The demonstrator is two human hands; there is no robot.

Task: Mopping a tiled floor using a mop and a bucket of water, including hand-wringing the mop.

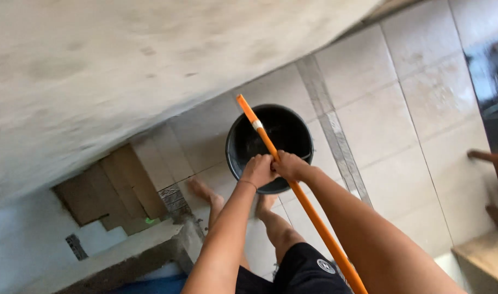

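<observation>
Hands, left hand (258,170) and right hand (290,166), clamped on orange pole (309,209) over black bucket (238,158); tiled floor (379,125) open beyond

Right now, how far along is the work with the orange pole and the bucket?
Done: nothing shows as finished. In hand: left hand and right hand both grip the orange pole above the black bucket. Left: the tiled floor shows no clear wet streaks.

Illumination is soft, even daylight; shadows are faint. The pale wall (124,65) shows motion blur and slight overexposure. The dark glossy panel (491,92) carries reflected glare. Wide-angle distortion bends lines near the edges.
</observation>
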